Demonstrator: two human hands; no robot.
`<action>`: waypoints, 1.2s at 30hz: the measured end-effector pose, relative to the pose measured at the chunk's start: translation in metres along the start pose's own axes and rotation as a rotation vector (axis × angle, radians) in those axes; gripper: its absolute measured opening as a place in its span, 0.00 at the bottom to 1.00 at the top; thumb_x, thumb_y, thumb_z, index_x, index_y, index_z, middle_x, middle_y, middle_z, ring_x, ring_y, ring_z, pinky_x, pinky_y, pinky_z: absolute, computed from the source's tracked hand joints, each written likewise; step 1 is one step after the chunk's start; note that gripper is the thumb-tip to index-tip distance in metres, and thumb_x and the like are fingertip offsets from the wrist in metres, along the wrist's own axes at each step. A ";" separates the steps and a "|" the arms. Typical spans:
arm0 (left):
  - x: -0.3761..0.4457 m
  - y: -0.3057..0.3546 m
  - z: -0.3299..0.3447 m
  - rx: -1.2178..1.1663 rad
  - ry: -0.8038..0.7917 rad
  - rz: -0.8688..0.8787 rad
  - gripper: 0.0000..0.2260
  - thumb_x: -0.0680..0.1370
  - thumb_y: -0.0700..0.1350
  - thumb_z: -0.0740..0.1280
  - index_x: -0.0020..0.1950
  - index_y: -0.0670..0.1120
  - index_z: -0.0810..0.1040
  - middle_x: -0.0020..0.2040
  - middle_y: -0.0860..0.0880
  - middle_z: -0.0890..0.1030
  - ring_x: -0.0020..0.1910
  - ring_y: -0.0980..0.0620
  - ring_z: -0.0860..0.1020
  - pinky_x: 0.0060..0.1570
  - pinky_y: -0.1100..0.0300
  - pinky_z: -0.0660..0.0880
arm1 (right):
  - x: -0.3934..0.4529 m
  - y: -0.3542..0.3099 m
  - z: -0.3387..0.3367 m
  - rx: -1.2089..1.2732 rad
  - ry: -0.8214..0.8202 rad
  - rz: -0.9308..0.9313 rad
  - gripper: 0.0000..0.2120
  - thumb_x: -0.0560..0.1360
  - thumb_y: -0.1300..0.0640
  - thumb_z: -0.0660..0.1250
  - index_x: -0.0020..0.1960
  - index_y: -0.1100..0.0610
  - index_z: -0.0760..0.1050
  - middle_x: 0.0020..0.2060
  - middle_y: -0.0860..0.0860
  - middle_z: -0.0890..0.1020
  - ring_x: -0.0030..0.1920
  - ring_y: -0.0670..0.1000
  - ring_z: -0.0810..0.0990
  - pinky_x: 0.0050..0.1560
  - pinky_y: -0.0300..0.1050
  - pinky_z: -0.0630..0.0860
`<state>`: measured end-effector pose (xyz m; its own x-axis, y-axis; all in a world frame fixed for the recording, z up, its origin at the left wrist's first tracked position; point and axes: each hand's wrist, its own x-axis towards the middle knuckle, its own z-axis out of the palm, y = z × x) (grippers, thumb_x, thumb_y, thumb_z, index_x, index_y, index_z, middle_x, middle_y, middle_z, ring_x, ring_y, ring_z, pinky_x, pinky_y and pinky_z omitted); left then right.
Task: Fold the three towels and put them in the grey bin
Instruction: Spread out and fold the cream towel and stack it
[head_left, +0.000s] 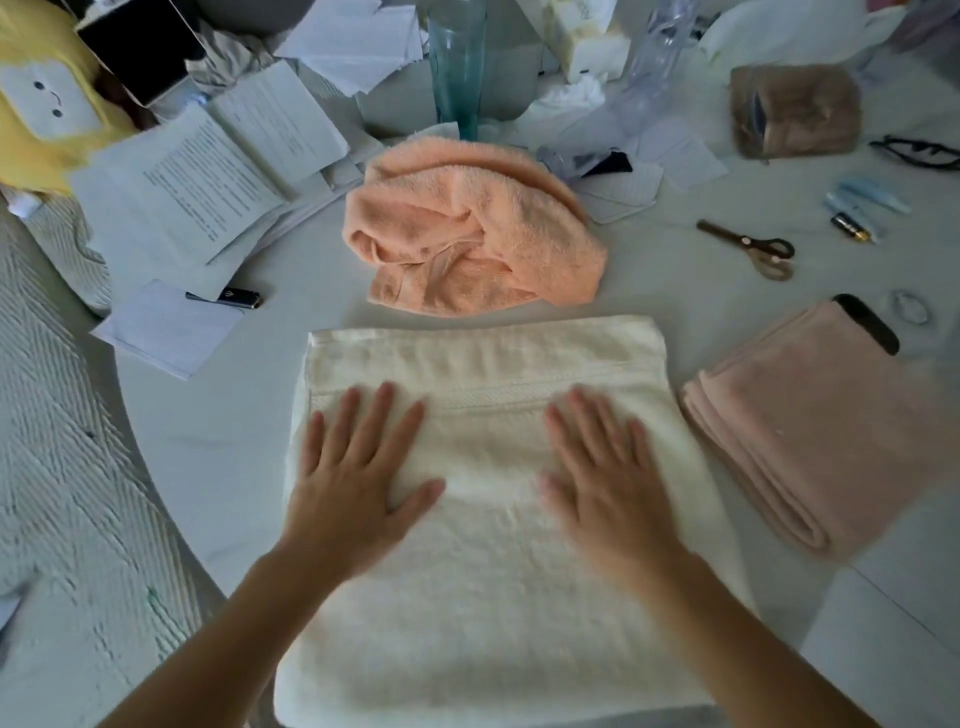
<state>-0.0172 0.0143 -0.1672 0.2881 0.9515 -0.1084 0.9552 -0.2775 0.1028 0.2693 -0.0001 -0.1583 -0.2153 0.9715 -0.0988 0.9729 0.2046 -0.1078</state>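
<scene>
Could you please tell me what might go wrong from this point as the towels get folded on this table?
1. The orange towel lies crumpled near the blue glass; lifting it might tip the glass.
2. Scissors lie open-side near the pink towel; a dragged towel could snag them.
3. Both hands press flat on the white towel, whose near edge seems to overhang the table, so it could slide off.

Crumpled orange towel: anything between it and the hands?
Nothing visible. Both the left hand and right hand lie flat on the folded cream towel; the crumpled orange terry towel sits just beyond its far edge.
</scene>
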 end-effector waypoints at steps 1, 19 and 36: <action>0.002 -0.003 -0.003 0.018 -0.012 -0.016 0.36 0.77 0.72 0.46 0.82 0.58 0.48 0.83 0.50 0.49 0.81 0.42 0.48 0.76 0.37 0.51 | 0.004 0.012 -0.005 -0.033 -0.028 0.089 0.32 0.81 0.41 0.45 0.82 0.52 0.50 0.82 0.53 0.49 0.81 0.56 0.46 0.77 0.62 0.51; -0.043 0.055 -0.038 -0.191 0.028 -0.021 0.25 0.78 0.60 0.56 0.70 0.50 0.73 0.67 0.47 0.76 0.66 0.41 0.74 0.65 0.41 0.65 | -0.093 -0.006 -0.009 0.030 -0.146 0.412 0.39 0.75 0.40 0.39 0.81 0.59 0.44 0.81 0.55 0.44 0.81 0.56 0.43 0.78 0.61 0.46; -0.064 0.108 0.001 -0.128 -0.132 -0.259 0.39 0.77 0.73 0.42 0.82 0.54 0.37 0.82 0.50 0.37 0.79 0.42 0.33 0.73 0.29 0.39 | -0.115 0.027 -0.002 0.014 -0.160 0.331 0.40 0.77 0.35 0.41 0.81 0.56 0.38 0.81 0.54 0.40 0.80 0.54 0.38 0.78 0.63 0.45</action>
<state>0.0675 -0.0765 -0.1498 0.0506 0.9604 -0.2740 0.9841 -0.0011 0.1776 0.3208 -0.1060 -0.1474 0.0995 0.9536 -0.2843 0.9910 -0.1206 -0.0578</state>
